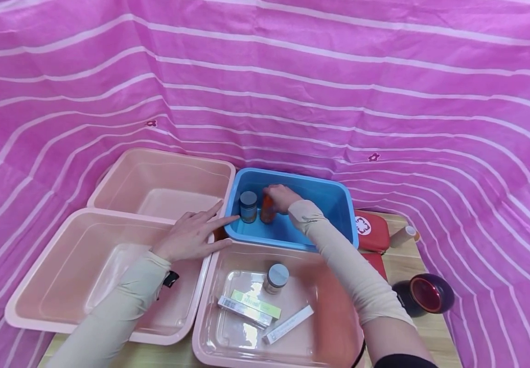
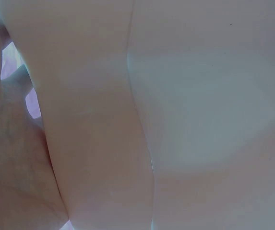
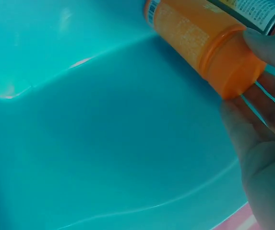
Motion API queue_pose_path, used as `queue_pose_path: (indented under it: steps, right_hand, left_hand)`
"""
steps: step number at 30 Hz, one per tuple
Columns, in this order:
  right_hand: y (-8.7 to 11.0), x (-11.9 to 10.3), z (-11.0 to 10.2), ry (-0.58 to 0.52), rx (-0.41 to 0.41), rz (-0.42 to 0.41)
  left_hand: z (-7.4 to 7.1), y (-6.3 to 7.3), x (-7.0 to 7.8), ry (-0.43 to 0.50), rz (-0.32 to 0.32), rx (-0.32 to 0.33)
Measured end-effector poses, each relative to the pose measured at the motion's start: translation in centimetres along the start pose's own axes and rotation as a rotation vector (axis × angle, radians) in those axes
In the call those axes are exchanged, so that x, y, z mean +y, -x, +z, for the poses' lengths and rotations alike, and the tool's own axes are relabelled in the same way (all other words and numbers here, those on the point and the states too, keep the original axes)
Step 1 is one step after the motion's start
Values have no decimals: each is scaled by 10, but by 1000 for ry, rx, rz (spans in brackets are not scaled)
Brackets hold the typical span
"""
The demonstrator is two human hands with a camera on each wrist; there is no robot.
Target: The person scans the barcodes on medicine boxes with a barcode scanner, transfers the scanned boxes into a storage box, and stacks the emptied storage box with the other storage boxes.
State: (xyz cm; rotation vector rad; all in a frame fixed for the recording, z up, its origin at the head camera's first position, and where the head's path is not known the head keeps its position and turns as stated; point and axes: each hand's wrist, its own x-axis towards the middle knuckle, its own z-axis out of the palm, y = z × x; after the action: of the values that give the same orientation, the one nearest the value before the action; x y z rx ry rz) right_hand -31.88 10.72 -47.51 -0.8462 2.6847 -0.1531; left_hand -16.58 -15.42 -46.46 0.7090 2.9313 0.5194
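My right hand (image 1: 277, 197) reaches into the blue bin (image 1: 343, 204) and grips an orange bottle (image 1: 267, 210) by its cap end. In the right wrist view the orange bottle (image 3: 195, 38) lies tilted over the blue bin floor (image 3: 103, 143), with my fingers (image 3: 252, 129) under the cap and the thumb on top. A small jar with a grey-blue lid (image 1: 248, 206) stands just left of the bottle. My left hand (image 1: 196, 234) lies flat with straight fingers on the rim of the left pink tub (image 1: 39, 286), its fingertips touching the blue bin's corner. The left wrist view shows only blurred pink tub wall (image 2: 175, 120).
The near pink tub (image 1: 209, 327) holds a lidded jar (image 1: 276, 277) and flat boxes (image 1: 249, 305) (image 1: 287, 324). Another pink tub (image 1: 122, 179) sits at the back left. A red first-aid pouch (image 1: 371, 230), a small bottle (image 1: 405, 235) and a dark bowl (image 1: 427, 294) lie to the right. Pink striped cloth surrounds everything.
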Motion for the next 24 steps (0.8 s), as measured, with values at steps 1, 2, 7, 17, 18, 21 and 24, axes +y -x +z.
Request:
queue_pose_path:
  steps: [1,2,7,17,18,21,24]
  right_hand:
    - [1,1,-1,-12,4,8]
    - [2,1,-1,-20,7,13]
    - [10,3,-9,-74,40,7]
    - [100,-49,-36,-136,328,-249]
    - [111,-54,-36,-136,359,-286]
    - [142,-66,-36,-128,401,-352]
    - [167,-73,-30,-102,376,-364]
  left_hand:
    - [0,0,0,-1,-1,-1]
    - [0,0,0,-3,-1,0]
    - [0,-1,0,-17,0,-3]
    - [1,-1,0,-45,12,2]
    - [1,-1,0,-45,13,5]
    - [0,-2,0,-41,19,14]
    - [-1,-2,0,-33,18,11]
